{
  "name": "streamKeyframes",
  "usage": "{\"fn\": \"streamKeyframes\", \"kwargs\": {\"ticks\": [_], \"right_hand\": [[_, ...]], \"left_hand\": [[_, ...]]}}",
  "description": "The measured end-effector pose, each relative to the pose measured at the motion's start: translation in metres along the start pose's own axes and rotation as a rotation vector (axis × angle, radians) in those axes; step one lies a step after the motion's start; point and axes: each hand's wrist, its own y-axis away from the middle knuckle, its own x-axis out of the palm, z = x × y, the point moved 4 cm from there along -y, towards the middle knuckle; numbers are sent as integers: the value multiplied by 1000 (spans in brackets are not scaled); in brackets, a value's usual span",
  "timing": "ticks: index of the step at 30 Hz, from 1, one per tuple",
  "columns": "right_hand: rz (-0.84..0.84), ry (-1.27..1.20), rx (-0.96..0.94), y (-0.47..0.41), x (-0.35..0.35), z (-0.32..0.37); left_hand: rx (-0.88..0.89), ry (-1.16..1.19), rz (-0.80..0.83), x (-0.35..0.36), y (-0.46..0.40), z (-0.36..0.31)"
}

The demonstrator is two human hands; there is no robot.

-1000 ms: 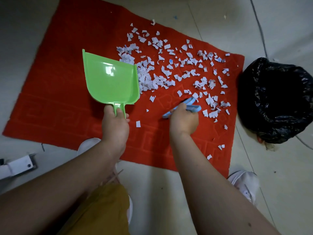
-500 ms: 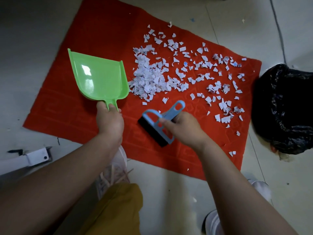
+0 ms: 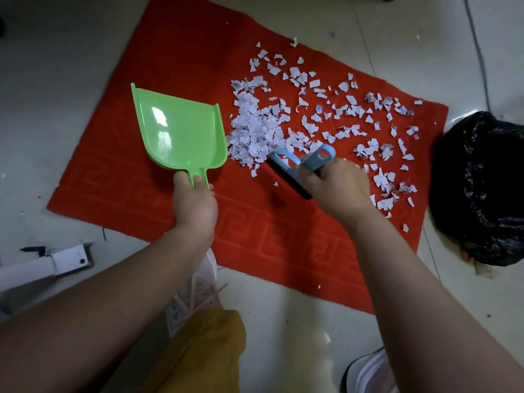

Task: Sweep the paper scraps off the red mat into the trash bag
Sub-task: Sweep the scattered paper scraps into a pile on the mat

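Observation:
A red mat [image 3: 283, 236] lies on the pale floor. White paper scraps [image 3: 255, 131] are heaped beside the dustpan's right edge and scattered thinly toward the mat's right end. My left hand [image 3: 194, 202] grips the handle of a green dustpan [image 3: 178, 131], whose pan holds no scraps and rests tilted on the mat. My right hand [image 3: 334, 188] grips a blue hand brush [image 3: 300, 165] with black bristles, held at the near edge of the heap. A black trash bag [image 3: 482, 188] stands open just off the mat's right end.
A white metal bracket [image 3: 56, 262] lies on the floor at the left. My white shoes [image 3: 195, 293] and a mustard trouser leg [image 3: 204, 350] are below the mat's near edge. A thin cable [image 3: 479, 52] runs across the floor at the upper right.
The brush has moved up from the bare mat to the near edge of the scrap heap. The dustpan stays beside the heap in my left hand.

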Motion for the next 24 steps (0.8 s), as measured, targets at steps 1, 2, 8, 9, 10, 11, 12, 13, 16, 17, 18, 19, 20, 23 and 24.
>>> {"fn": "streamKeyframes", "kwargs": {"ticks": [1, 2, 8, 9, 10, 11, 12, 13, 16, 17, 18, 19, 20, 23, 24], "right_hand": [[39, 17, -34, 2, 2, 1], [90, 38, -65, 4, 6, 4], [114, 91, -18, -7, 11, 4], [93, 94, -13, -11, 9, 3], [81, 95, -7, -13, 7, 2], [69, 89, 0, -15, 4, 0], [50, 71, 6, -15, 1, -2], [27, 38, 10, -14, -2, -5], [-37, -159, 60, -2, -13, -19], [-59, -228, 89, 5, -14, -24], [-96, -280, 132, 15, -14, -31], [-145, -316, 189, 26, -13, -39], [-195, -348, 265, 38, -9, -49], [-306, -429, 574, 85, 9, -83], [-330, -444, 671, 103, 17, -92]], "left_hand": [[-2, 4, 0, 1, 0, -1], [-3, 7, 2, 2, 1, -1], [3, 14, 12, 2, 3, -3], [1, 14, 8, 2, 3, -3], [0, 14, 5, 1, 3, -3], [0, 14, 5, 1, 3, -3], [1, 13, 5, 1, 3, -3], [6, 11, 3, 2, 3, -4], [47, -14, 9, 6, 6, -8], [66, -28, 18, 8, 8, -10], [83, -43, 34, 12, 11, -11], [97, -58, 53, 16, 15, -12], [108, -70, 79, 20, 20, -12], [133, -112, 189, 36, 38, -10], [138, -127, 223, 41, 44, -8]]}}
